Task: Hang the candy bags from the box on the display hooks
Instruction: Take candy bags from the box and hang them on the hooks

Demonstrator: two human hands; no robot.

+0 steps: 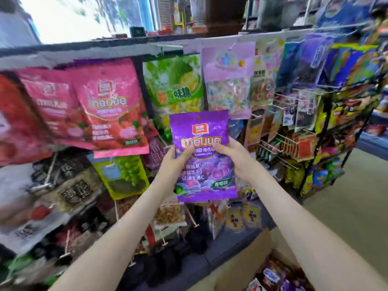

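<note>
While the left hand (176, 162) and right hand (237, 158) each grip a side, the glossy purple plastic candy bag (201, 131) stands upright just below the hanging green foil bag (174, 85); hang-hole uppermost.

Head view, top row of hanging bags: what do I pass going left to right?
Red bag → left pink bag → right pink bag → green bag → pale purple bag → wire rack. The purple bag, held by the left hand and right hand, overlaps two of them, so it is left out.
</note>
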